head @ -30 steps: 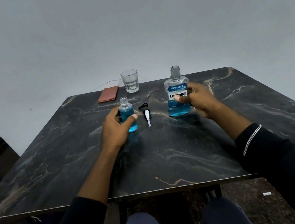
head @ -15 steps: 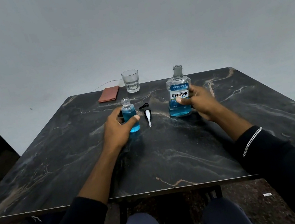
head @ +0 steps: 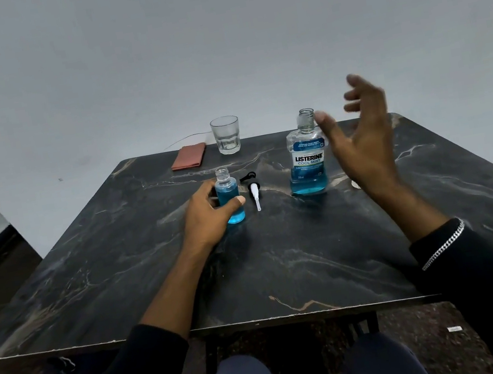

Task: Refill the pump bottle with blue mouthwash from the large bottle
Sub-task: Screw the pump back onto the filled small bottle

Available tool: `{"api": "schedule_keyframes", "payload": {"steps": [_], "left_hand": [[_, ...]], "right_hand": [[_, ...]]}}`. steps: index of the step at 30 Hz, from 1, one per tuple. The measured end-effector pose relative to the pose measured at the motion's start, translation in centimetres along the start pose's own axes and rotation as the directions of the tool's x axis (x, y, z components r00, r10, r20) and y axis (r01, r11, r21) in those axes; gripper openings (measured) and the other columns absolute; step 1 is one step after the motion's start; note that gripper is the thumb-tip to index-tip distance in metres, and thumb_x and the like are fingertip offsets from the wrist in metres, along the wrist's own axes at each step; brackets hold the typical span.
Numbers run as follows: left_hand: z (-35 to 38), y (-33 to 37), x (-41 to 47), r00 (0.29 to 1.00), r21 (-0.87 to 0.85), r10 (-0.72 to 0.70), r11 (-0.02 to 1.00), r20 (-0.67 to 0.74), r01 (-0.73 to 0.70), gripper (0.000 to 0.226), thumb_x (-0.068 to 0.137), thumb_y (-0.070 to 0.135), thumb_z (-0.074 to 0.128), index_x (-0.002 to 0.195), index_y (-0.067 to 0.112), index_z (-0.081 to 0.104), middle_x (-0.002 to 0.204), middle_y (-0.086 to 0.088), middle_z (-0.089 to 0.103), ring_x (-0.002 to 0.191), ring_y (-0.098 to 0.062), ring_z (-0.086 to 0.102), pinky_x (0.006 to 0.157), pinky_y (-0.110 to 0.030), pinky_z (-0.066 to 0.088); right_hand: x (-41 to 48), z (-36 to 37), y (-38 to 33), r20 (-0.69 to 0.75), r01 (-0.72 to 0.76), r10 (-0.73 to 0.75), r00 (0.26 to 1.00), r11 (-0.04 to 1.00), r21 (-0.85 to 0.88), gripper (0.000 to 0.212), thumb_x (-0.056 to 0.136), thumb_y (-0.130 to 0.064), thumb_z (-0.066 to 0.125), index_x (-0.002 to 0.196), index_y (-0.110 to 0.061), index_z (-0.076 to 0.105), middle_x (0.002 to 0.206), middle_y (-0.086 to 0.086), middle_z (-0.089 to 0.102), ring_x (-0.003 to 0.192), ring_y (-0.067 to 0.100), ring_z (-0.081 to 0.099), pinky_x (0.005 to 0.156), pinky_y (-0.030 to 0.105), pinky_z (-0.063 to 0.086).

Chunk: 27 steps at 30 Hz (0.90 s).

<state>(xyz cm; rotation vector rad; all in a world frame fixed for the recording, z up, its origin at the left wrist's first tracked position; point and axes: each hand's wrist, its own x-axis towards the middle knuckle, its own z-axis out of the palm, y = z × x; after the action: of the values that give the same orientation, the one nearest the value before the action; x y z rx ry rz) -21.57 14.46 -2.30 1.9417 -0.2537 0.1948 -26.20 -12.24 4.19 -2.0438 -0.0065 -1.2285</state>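
Taking the surface (head: 285, 262) as a dial with us at 6 o'clock, our left hand (head: 207, 216) sits just short of the centre. Its grip is clamped round the pump bottle (head: 230, 199), thumb across the front. The bottle stands upright with its neck open and blue reaching about to the shoulder.

At its 3 o'clock, just beside it, the pump head (head: 254, 190) lies flat, its white tube pointing toward 6. Farther toward 3 o'clock stands the large bottle (head: 306, 159), uncapped, with blue only in its lower part. Our right hand (head: 363, 146) hangs in the air at that bottle's 3 o'clock, grip spread wide and holding nothing, blurred at the fingertips.

We judge the filling about done, so the step is refitting the pump:
- keep the left grip low and firm so the small bottle stays upright
- bring the right hand round the open large bottle without knocking it
- take the pump head by its collar
- feed the tube straight down the neck, then twist

At 12 o'clock, by the far edge, stands a glass (head: 226, 134), with a reddish cloth (head: 189, 161) at 11.
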Motion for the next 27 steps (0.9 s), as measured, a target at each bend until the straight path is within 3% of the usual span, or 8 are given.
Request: {"api": "schedule_keyframes", "payload": {"steps": [3, 6, 8, 12, 16, 20, 23, 27], "left_hand": [[0.0, -0.1, 0.1, 1.0, 0.006, 0.0, 1.0, 0.004, 0.0, 0.049, 0.086, 0.025, 0.084, 0.131, 0.02, 0.064, 0.126, -0.001, 0.071, 0.113, -0.02, 0.068, 0.102, -0.047, 0.057], [0.0, -0.2, 0.2, 1.0, 0.008, 0.008, 1.0, 0.007, -0.008, 0.05, 0.085, 0.024, 0.085, 0.13, 0.019, 0.064, 0.127, -0.002, 0.072, 0.113, -0.021, 0.069, 0.102, -0.047, 0.057], [0.1, -0.3, 0.2, 1.0, 0.003, 0.013, 1.0, 0.011, -0.013, 0.049, 0.084, 0.022, 0.085, 0.128, 0.018, 0.065, 0.124, -0.002, 0.073, 0.112, -0.022, 0.069, 0.101, -0.048, 0.057], [0.2, -0.6, 0.1, 1.0, -0.024, 0.014, 1.0, 0.009, -0.014, 0.046, 0.083, 0.02, 0.086, 0.125, 0.017, 0.067, 0.119, -0.004, 0.075, 0.108, -0.023, 0.071, 0.098, -0.05, 0.058], [0.1, -0.8, 0.3, 1.0, -0.038, 0.02, 0.999, 0.009, -0.019, 0.044, 0.082, 0.02, 0.087, 0.122, 0.018, 0.069, 0.115, -0.002, 0.075, 0.106, -0.022, 0.072, 0.097, -0.048, 0.059], [0.1, -1.0, 0.4, 1.0, -0.049, 0.015, 0.999, 0.012, -0.014, 0.044, 0.082, 0.02, 0.087, 0.122, 0.019, 0.069, 0.115, -0.001, 0.076, 0.105, -0.02, 0.072, 0.096, -0.046, 0.059], [0.1, -1.0, 0.4, 1.0, -0.052, 0.019, 0.998, 0.013, -0.018, 0.044, 0.082, 0.021, 0.087, 0.122, 0.021, 0.069, 0.115, 0.001, 0.076, 0.105, -0.019, 0.072, 0.095, -0.044, 0.06], [0.1, -1.1, 0.5, 1.0, -0.036, 0.022, 0.999, 0.022, -0.021, 0.048, 0.082, 0.023, 0.086, 0.126, 0.021, 0.068, 0.118, 0.001, 0.074, 0.107, -0.018, 0.071, 0.094, -0.041, 0.06]], "right_hand": [[0.0, -0.2, -3.6, -0.114, 0.323, -0.314, 0.943, 0.943, 0.075, 0.041, 0.099, -0.04, 0.062, 0.127, -0.011, 0.054, 0.105, 0.001, 0.054, 0.088, 0.01, 0.057, 0.073, 0.014, 0.046], [-0.5, 1.9, -6.4, 0.098, 0.423, -0.429, 0.898, 0.903, 0.074, 0.023, 0.102, -0.032, 0.056, 0.105, -0.01, 0.063, 0.092, -0.004, 0.058, 0.072, 0.004, 0.053, 0.064, 0.017, 0.044], [-0.6, 4.3, -7.0, 0.301, 0.363, -0.347, 0.888, 0.932, 0.004, 0.021, 0.1, -0.033, 0.057, 0.097, -0.013, 0.064, 0.088, -0.004, 0.06, 0.07, 0.004, 0.054, 0.064, 0.026, 0.046], [-0.1, 9.9, -5.9, 0.568, 0.172, -0.016, 0.823, 0.96, -0.222, 0.027, 0.096, -0.036, 0.06, 0.085, -0.011, 0.064, 0.084, 0.006, 0.066, 0.08, 0.026, 0.062, 0.069, 0.036, 0.05], [0.4, 13.9, -4.0, 0.591, 0.079, 0.215, 0.778, 0.899, -0.431, 0.04, 0.089, -0.039, 0.067, 0.067, -0.019, 0.041, 0.078, 0.003, 0.055, 0.072, 0.026, 0.054, 0.06, 0.028, 0.039], [0.4, 15.8, -2.5, 0.622, 0.01, 0.395, 0.676, 0.839, -0.544, 0.027, 0.083, -0.035, 0.07, 0.089, -0.01, 0.062, 0.103, 0.012, 0.071, 0.092, 0.033, 0.069, 0.073, 0.033, 0.053], [0.2, 16.5, -1.8, 0.629, -0.026, 0.433, 0.646, 0.836, -0.549, 0.029, 0.083, -0.026, 0.064, 0.105, -0.006, 0.066, 0.115, 0.018, 0.069, 0.1, 0.036, 0.069, 0.086, 0.041, 0.058], [0.0, 16.4, -2.2, 0.622, -0.054, 0.421, 0.66, 0.853, -0.519, 0.02, 0.083, -0.029, 0.067, 0.088, -0.011, 0.062, 0.109, 0.018, 0.07, 0.099, 0.036, 0.069, 0.088, 0.043, 0.058]]}}
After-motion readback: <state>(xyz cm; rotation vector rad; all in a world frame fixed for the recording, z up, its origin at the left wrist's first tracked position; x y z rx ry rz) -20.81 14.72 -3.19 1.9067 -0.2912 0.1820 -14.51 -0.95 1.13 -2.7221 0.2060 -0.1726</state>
